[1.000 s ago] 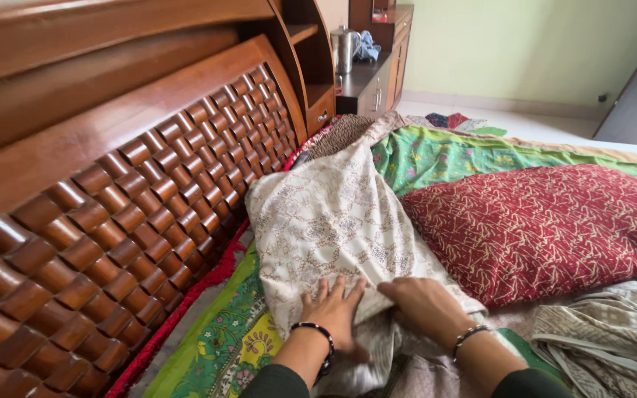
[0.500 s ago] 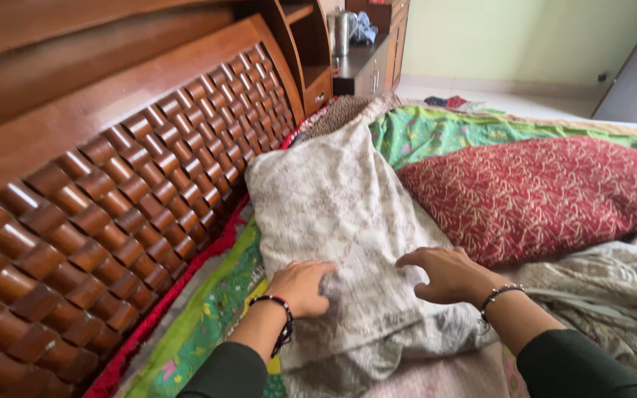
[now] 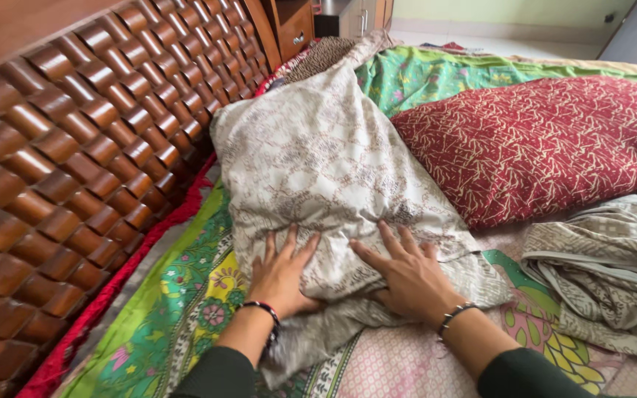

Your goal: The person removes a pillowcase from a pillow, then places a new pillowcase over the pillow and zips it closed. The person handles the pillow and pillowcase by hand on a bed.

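A cream pillow (image 3: 318, 155) with a faint brown print lies along the bed beside the headboard. My left hand (image 3: 282, 269) rests flat on its near end, fingers spread. My right hand (image 3: 405, 273) lies flat beside it, also with fingers apart, pressing the loose open end of the pillow cover. Both wrists wear bead bracelets and dark sleeves. A red pillow (image 3: 547, 140) with a pale twig pattern sits just right of the cream one, touching it.
A carved wooden headboard (image 3: 60, 147) with a woven block pattern runs along the left. A green floral bedsheet (image 3: 193, 309) covers the mattress. A crumpled beige patterned cloth (image 3: 606, 273) lies at the right. A wooden cabinet (image 3: 296, 26) stands past the headboard.
Both hands went from gripping the cover's edge to lying flat on the pillow's near end. The view has tilted down and closer to the bed.
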